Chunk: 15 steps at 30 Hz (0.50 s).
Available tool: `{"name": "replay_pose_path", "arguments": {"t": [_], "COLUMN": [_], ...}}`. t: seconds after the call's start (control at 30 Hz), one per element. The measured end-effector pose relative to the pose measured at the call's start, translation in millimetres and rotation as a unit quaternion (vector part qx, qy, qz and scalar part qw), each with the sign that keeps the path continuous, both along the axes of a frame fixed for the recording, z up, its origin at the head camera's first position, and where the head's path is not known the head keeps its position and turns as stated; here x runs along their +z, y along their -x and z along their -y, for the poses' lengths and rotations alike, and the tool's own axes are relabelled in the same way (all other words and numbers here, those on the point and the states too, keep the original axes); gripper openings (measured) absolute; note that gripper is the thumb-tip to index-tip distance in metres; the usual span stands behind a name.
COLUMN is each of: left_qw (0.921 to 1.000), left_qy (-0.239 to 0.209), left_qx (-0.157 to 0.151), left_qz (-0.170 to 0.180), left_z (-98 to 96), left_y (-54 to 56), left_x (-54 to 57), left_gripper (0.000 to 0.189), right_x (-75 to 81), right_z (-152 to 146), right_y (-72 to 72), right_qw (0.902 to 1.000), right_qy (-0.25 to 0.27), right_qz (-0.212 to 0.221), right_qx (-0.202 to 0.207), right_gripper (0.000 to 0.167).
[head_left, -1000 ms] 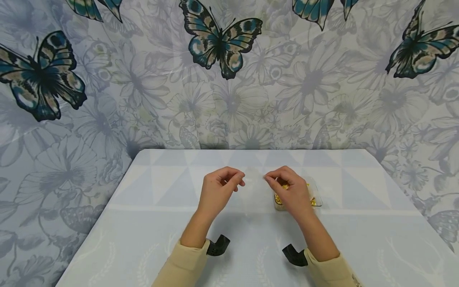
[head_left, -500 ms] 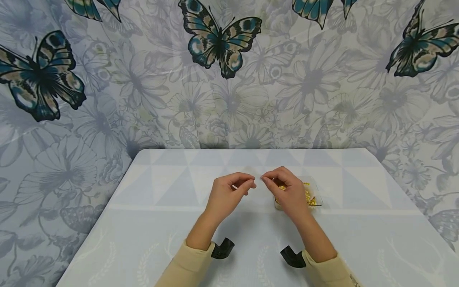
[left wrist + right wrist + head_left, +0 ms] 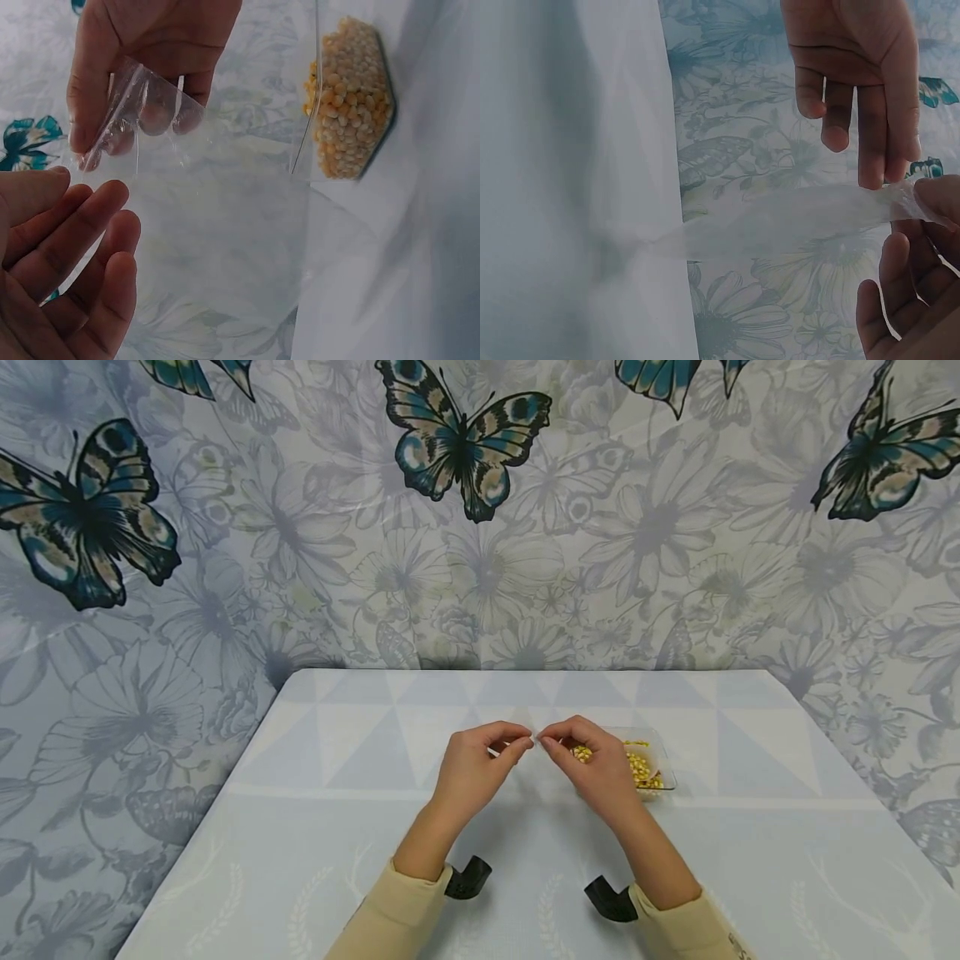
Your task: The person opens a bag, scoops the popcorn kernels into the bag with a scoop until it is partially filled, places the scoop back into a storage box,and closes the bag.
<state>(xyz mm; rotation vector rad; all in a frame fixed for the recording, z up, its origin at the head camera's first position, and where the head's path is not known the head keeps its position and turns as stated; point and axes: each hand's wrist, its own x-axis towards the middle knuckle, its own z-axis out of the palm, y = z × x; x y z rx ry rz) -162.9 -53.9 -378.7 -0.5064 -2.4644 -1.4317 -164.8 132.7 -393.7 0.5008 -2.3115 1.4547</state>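
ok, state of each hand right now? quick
Left hand: fingertips close to the bag; can't tell if it grips.
Right hand: closed, pinching the bag.

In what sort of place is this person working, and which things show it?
Probably an indoor room, perhaps at home: a flat table with a white and pale-blue patterned top, a grey floral wall covering with teal butterflies, and a clear rectangular container of yellow kernels. The exact room is unclear.
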Motion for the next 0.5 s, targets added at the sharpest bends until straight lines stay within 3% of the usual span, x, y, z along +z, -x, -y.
{"name": "replay_pose_path", "arguments": {"t": [0.5], "left_qw": [0.9983], "left_qy": [0.034], "left_qx": [0.026], "left_qz": [-0.039], "left_z": [-6.8], "left_y": [-1.7], "left_x": [-2.8], "left_gripper": [0.013], "right_x": [3.7], "right_z": [0.2], "right_y": [-2.6], "right_qw": [0.9991], "right_qy": [-0.039], "right_qz": [0.016], "right_qx": [-0.003], "right_gripper": [0.007]}}
